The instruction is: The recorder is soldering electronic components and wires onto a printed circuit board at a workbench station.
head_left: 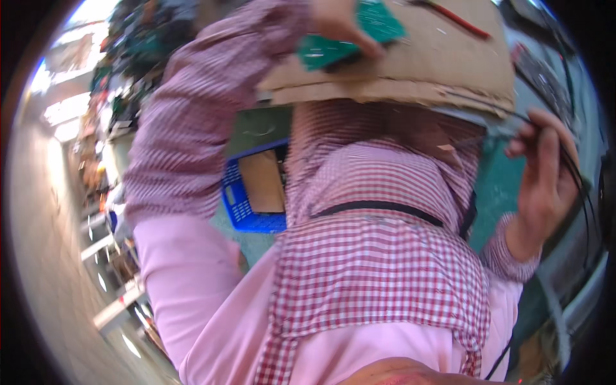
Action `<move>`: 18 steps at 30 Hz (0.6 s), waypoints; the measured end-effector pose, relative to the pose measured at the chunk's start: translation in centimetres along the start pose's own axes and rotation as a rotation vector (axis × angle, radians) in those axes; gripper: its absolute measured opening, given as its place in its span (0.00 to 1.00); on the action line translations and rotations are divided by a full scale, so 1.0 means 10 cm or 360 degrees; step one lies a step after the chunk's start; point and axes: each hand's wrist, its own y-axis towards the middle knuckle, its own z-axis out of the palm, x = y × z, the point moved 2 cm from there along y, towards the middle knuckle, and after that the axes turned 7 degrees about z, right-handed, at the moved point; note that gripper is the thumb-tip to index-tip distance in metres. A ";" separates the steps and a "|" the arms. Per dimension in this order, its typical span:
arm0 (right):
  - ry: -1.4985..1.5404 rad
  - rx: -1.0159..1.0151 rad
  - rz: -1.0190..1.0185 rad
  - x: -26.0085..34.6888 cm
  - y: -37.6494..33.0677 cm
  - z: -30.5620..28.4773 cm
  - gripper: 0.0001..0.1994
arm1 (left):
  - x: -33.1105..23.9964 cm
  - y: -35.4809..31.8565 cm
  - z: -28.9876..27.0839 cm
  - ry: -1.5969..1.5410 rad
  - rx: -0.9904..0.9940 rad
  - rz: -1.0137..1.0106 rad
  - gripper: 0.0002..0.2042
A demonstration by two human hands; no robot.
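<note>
At the top of the view my left hand (337, 22) grips a green circuit board (317, 51), its thumb along the near edge. Dark parts show under that edge, and the fingers are partly cut off by the frame. The board rests on or just above a cardboard sheet (423, 64); which one I cannot tell. Off to the right, my right hand (545, 170) is closed with its fingertips pinched on a thin black cable (585, 192). The cable's slim dark end stretches left along the cardboard's near edge. Blur hides what else the fingertips may hold.
Red-handled pliers (459, 19) lie on the cardboard at the far side. Below left stands a blue plastic basket (247, 221) with a cardboard piece (263, 183) inside. A checked apron (385, 276) covers my lap. Cluttered shelves and a pale floor (48, 256) fill the left.
</note>
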 end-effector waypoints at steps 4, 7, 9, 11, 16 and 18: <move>-0.0325 -0.0330 0.0009 -0.07 -0.17 -0.30 0.14 | 0.09 0.44 0.35 -0.0293 -0.0277 0.0151 0.49; -0.0394 -0.0408 0.0106 -0.01 -0.21 -0.31 0.14 | -0.05 0.95 0.66 -0.0335 -0.0395 0.0182 0.51; -0.0082 -0.0126 -0.0014 -0.10 -0.09 -0.32 0.15 | 0.22 1.29 0.55 -0.0121 0.0280 0.0849 0.41; -0.0281 -0.0401 0.0048 0.00 -0.25 -0.28 0.15 | 0.02 0.97 0.50 -0.0450 -0.0107 0.0327 0.61; -0.0533 -0.0409 -0.0112 0.07 0.00 0.08 0.18 | 0.29 -0.54 0.32 -0.0798 -0.0775 -0.0112 0.63; -0.0591 -0.0372 -0.0218 0.10 0.01 0.17 0.17 | 0.35 -0.85 0.34 -0.1080 -0.0888 -0.0126 0.64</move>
